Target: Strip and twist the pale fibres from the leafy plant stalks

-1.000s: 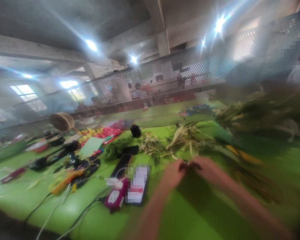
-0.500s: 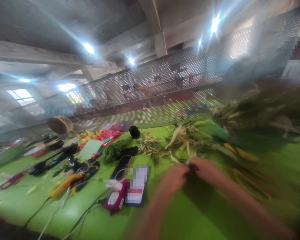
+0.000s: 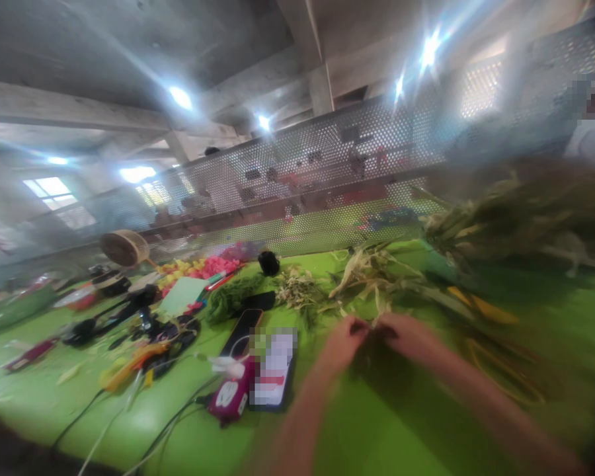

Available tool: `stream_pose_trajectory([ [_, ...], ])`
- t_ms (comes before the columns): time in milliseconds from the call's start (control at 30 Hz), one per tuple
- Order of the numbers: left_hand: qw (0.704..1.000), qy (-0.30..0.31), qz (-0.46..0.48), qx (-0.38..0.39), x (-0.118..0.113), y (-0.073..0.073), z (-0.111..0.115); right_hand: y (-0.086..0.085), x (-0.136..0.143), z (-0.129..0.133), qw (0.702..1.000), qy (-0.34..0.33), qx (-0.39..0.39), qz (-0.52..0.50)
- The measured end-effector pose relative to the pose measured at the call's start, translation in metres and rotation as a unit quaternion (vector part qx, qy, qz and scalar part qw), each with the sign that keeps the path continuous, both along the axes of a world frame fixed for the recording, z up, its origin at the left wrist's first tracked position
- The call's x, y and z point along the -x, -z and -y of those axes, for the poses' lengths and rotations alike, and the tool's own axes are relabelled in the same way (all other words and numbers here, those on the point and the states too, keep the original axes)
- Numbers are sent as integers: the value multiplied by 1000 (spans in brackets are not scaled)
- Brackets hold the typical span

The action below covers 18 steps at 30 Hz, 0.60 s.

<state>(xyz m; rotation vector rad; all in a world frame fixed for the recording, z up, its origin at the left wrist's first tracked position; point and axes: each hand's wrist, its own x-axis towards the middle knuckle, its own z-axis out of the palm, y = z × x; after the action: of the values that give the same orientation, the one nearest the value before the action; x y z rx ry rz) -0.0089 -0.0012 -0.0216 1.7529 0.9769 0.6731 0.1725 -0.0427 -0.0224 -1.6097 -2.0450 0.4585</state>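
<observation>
My left hand (image 3: pixel 346 338) and my right hand (image 3: pixel 401 330) are close together above the green tabletop (image 3: pixel 371 430). Both have their fingers curled in a pinch. Whatever lies between the fingertips is too small and blurred to name. Just beyond the hands is a pile of pale, dry-looking leaves (image 3: pixel 361 271), and its nearest tips reach the fingers in the picture. A small heap of cream and green sprigs (image 3: pixel 297 287) lies to the left of that pile. Left of my left hand, a phone with a lit screen (image 3: pixel 276 370) rests on the table.
Beside the lit phone lie a magenta power bank (image 3: pixel 231 396) and a dark phone (image 3: pixel 245 330). An orange-yellow glue gun (image 3: pixel 133 367) with cords is further left. Pink and yellow petals (image 3: pixel 213 266) sit behind. Large bundled foliage (image 3: pixel 525 211) fills the right. A perforated metal panel (image 3: pixel 297 172) stands behind.
My left hand's fingers have shifted slightly and a small gap shows between the two hands. The whole view has moved a little. Objects on the table stay in place.
</observation>
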Motion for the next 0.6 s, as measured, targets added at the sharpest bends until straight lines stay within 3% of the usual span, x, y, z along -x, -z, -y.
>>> stream_pose_trajectory([
  [200,989,74,-83,-96,11,-3,-6,0,-1,0,1000,-3,-7,-9],
  [600,934,193,-190,-235,12,-9,1,4,-2,0,1000,-20,-17,-17],
])
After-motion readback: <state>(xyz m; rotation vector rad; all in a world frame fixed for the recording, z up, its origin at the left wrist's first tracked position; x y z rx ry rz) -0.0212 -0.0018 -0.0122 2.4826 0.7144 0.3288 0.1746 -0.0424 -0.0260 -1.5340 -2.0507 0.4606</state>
